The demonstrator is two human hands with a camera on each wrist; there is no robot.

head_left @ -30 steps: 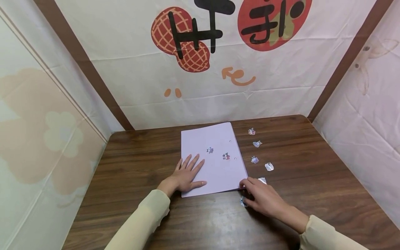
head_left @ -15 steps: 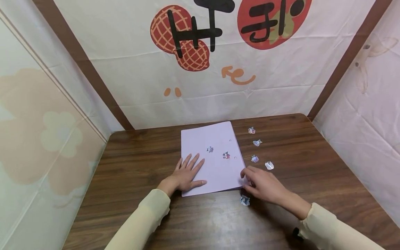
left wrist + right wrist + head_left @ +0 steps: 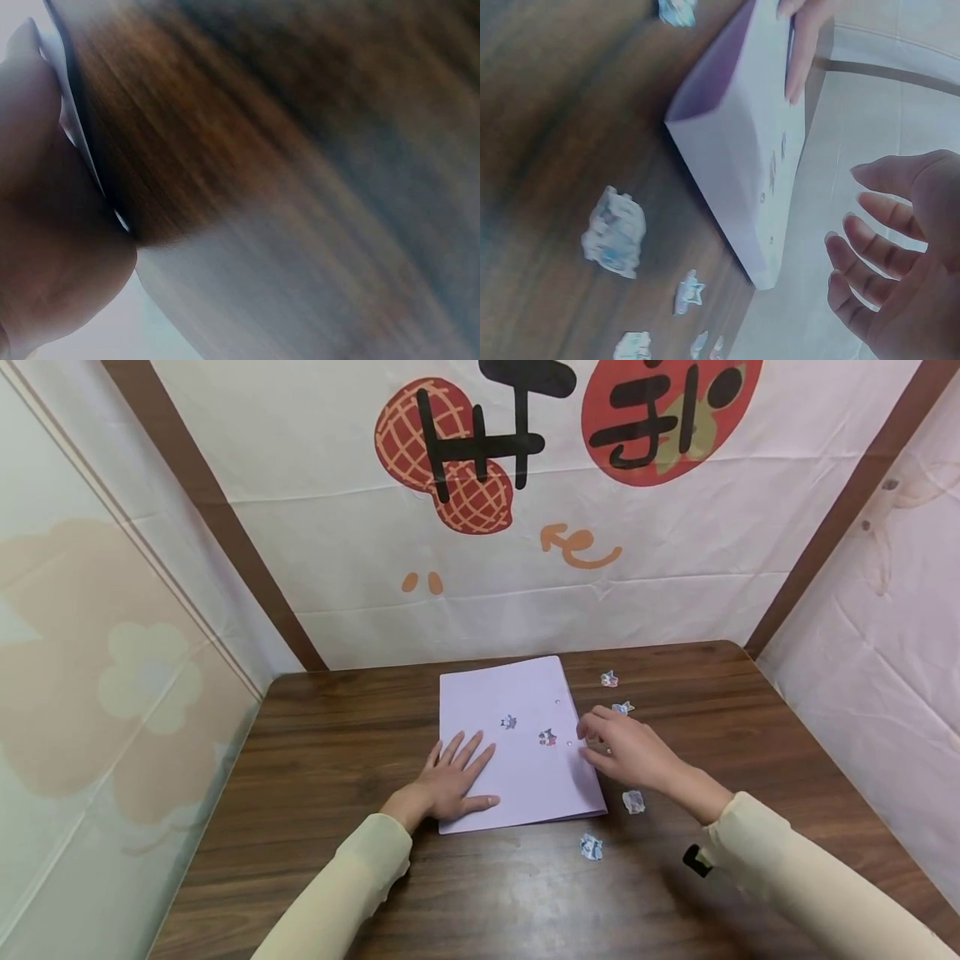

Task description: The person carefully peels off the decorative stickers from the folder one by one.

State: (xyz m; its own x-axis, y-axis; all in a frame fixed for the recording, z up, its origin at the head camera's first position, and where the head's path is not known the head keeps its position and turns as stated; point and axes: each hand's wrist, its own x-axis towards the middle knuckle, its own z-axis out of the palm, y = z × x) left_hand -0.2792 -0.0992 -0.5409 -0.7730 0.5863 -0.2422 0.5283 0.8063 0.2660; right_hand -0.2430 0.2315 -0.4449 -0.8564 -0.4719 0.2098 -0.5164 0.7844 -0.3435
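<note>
A pale lilac folder (image 3: 480,697) lies on the wooden table, with two small character stickers, one grey-blue (image 3: 508,722) and one reddish (image 3: 548,737), on its front. My left hand (image 3: 446,781) rests on its lower left part, fingers straight and spread. Near the folder's right edge my right hand (image 3: 626,747) hovers, its fingers loosely bent around nothing. In the right wrist view those fingers stand apart from the folder's cover (image 3: 724,169), which gapes a little at the lower corner. The left wrist view shows mostly blurred tabletop.
Several loose stickers lie right of the folder, including one by its corner (image 3: 633,802) and one at the back (image 3: 609,679). Another sticker (image 3: 592,847) lies in front of it. A printed cloth (image 3: 450,627) hangs behind the table (image 3: 345,718).
My right hand has left the folder's lower right corner and moved up and away along its right edge, uncovering the sticker beside that corner. My left hand stays in place.
</note>
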